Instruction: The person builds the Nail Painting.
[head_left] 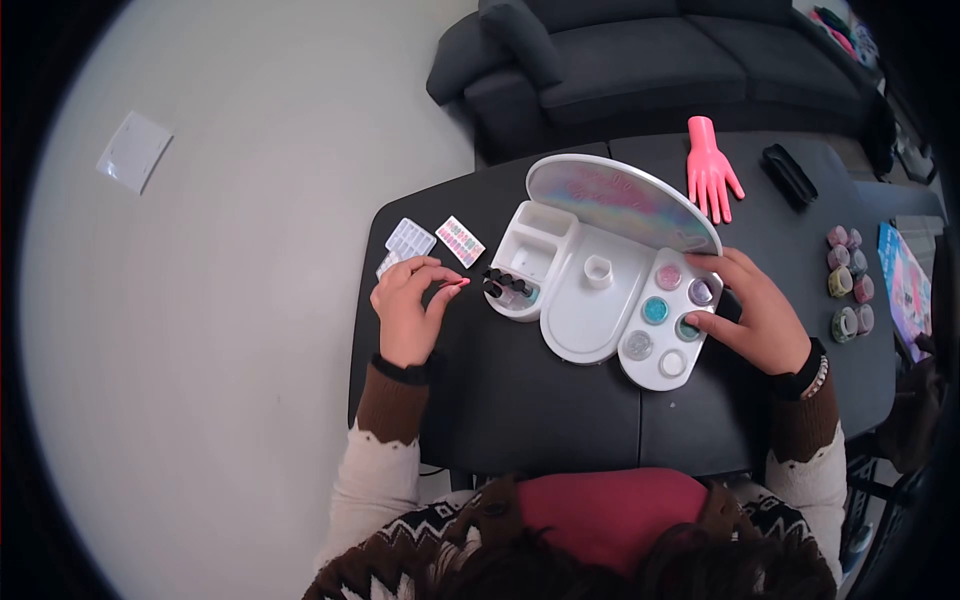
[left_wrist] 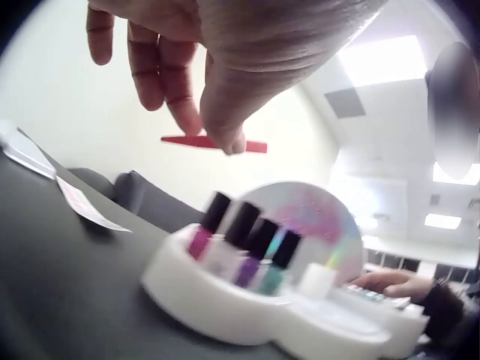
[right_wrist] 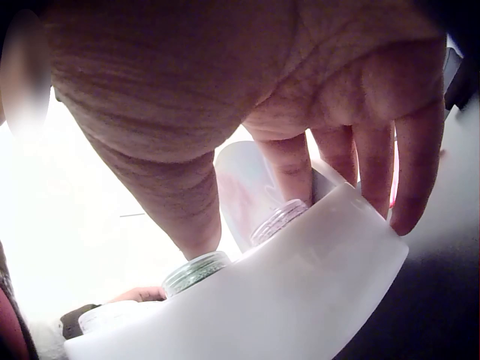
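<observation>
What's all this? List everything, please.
Table: one, black, centre
Organiser: one, white, on table
Polish bottles: four, black-capped, organiser's left section
Glitter pots: six, mixed colours, organiser's right section
Jars: about eight, mixed colours, table's right
Stick: one, red, left of organiser
Card: one, white, left of organiser
Trays: apparently two, pale, left of card
Model hand: one, pink, behind organiser
Case: one, black, beside model hand
Booklet: one, mostly blue, far right
Sofa: one, grey, beyond table
Panel: one, white, left
Ceiling lights: several, white, overhead
Left hand: one, bare, pinching stick
Right hand: one, bare, organiser's right side
</observation>
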